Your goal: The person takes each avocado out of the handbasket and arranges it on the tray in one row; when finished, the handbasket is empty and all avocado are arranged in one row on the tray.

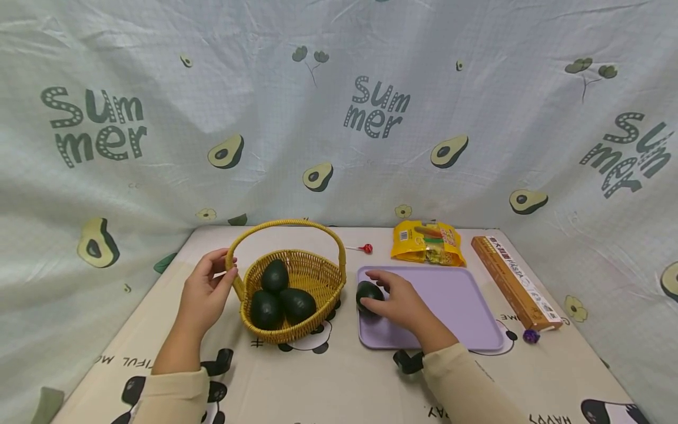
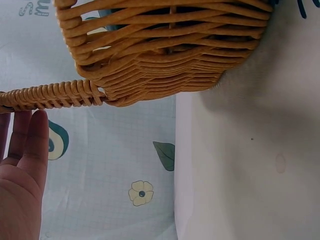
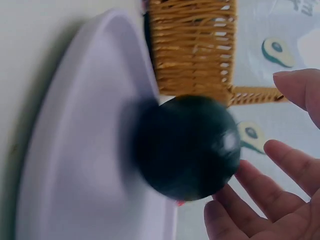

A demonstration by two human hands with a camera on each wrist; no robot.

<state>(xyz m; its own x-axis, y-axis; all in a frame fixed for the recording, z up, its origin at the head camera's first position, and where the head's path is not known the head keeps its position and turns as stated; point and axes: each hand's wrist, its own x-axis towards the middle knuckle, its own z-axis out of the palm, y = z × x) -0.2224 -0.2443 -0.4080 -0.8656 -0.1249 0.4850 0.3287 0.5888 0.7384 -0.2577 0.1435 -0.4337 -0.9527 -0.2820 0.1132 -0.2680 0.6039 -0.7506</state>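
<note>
The avocado (image 1: 368,292) lies on the purple tray's (image 1: 455,306) left edge, under the spread right hand (image 1: 402,303). It looks smooth, firm and rollable; best cupped around its middle.

The left hand (image 1: 203,294), relaxed and spread, touches the basket (image 1: 296,268) handle.

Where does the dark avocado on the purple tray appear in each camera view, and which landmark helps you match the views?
Head: avocado at the purple tray's left edge, under the right hand.
Left wrist: not in view; only the left hand.
Right wrist: centre, blurred, on the tray.
Shared landmark: the wicker basket.
</note>
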